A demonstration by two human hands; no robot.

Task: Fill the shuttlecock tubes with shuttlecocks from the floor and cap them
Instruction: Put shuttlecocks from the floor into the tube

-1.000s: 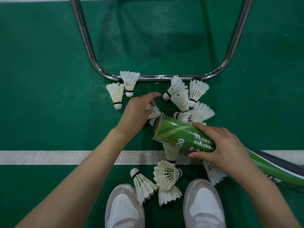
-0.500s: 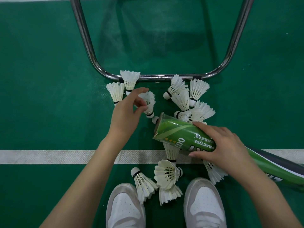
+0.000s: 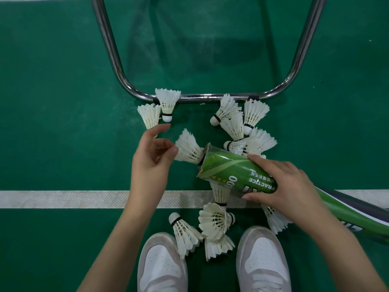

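My right hand grips a green shuttlecock tube that lies tilted, its open mouth facing left. A white feather shuttlecock sticks cork-first into that mouth, its skirt still outside. My left hand is just left of it, with the thumb tip touching the feather rim and the index finger lifted clear. Several more shuttlecocks lie on the green floor. One cluster is behind the tube, two rest by the chrome bar, and others lie between my shoes.
A chrome tube frame curves across the floor just beyond the shuttlecocks. A white court line runs left to right under my arms. My two white shoes stand at the bottom. A green and black length extends right beneath my forearm.
My left hand picked a shuttlecock off the floor, carried it right and set its cork into the tube mouth. The fingers have loosened from it. The right hand and tube stayed put.
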